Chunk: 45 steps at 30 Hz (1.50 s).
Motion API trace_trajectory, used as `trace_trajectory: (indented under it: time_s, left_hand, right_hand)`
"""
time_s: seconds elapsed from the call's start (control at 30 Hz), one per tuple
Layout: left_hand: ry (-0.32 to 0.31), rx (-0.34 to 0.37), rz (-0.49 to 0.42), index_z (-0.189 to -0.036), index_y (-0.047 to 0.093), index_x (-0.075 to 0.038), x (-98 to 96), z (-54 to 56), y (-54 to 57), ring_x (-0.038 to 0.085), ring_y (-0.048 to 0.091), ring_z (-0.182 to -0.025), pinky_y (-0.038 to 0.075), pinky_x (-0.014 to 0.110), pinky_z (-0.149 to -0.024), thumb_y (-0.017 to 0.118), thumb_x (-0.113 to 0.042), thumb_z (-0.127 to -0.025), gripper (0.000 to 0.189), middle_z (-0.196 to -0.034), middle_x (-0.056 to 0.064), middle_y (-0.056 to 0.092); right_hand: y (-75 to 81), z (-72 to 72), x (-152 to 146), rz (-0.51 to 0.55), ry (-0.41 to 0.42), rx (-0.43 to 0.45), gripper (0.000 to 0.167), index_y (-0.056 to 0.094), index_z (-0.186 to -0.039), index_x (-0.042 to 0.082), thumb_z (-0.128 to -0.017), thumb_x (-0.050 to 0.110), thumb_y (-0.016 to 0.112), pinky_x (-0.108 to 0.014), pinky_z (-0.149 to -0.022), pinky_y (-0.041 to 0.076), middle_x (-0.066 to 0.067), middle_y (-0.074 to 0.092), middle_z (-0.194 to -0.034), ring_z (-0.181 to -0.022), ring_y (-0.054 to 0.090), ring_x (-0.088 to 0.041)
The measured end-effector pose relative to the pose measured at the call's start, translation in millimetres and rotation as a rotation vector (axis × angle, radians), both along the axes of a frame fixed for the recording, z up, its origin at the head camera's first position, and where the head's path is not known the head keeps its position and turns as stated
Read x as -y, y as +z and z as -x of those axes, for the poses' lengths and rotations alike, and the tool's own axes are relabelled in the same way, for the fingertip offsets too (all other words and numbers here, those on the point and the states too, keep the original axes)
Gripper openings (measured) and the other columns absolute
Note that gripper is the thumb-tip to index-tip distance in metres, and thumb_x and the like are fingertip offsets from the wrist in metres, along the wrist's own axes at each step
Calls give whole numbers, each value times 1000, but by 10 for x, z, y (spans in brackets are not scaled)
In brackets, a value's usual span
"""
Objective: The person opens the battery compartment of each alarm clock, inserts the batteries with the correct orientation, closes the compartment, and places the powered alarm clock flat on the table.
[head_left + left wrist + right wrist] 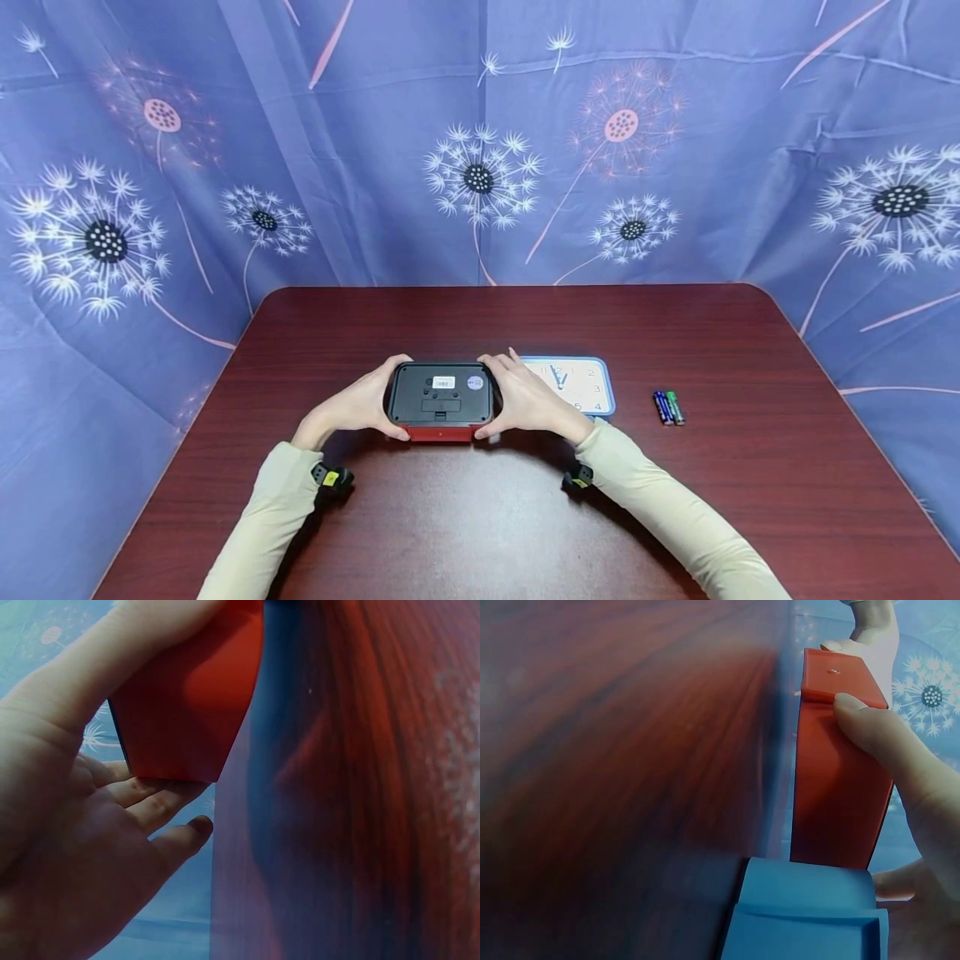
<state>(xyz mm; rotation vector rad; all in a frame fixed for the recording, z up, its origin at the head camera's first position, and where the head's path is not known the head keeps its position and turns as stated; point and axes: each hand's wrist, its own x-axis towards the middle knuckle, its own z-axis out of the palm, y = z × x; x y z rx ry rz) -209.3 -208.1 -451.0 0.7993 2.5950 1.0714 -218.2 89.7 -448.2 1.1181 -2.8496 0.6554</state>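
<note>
A red box-shaped device with a black back panel (441,392) is held between both hands, its back facing up. Two stickers and a small battery cover (441,406) show on that panel. My left hand (369,403) grips the left end, with the thumb on the near side and fingers round the far corner. At the other end, my right hand (525,398) holds it the same way. The red casing (187,697) fills the top of the left wrist view. In the right wrist view the thumb presses the red side (832,780). The device's front is hidden.
Just right of the device lies a blue-framed clock (606,392), face up, partly covered by the right hand; its blue edge (802,930) shows close below the device. Farther right are a blue battery (662,407) and a green battery (675,407). A patterned curtain surrounds the wooden table (465,517).
</note>
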Motion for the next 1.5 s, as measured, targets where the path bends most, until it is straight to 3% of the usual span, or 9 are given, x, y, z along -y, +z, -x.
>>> trace_trajectory:
  time_s: [0.87, 1.5]
  left_hand:
    - [-20, 74, -2, -141, 26, -8, -13, 26, -43, 20, 52, -112, 44, 43, -98, 94, -26, -57, 110, -132, 9, 50]
    - [-2, 56, 6, -142, 25, -7, 4, 12, -83, 21, 54, -111, 45, 44, -97, 94, -28, -58, 110, -130, 10, 52]
  right_hand:
    - [-26, 18, 2, 17, 16, 41, 113, 42, -137, -7, -52, 50, 91, -50, -119, 16, -22, 56, -128, -125, 53, -34]
    - [-37, 12, 42, -14, 24, 26, 109, 42, -134, -8, -53, 46, 91, -51, -119, 16, -21, 57, -122, -118, 56, -31]
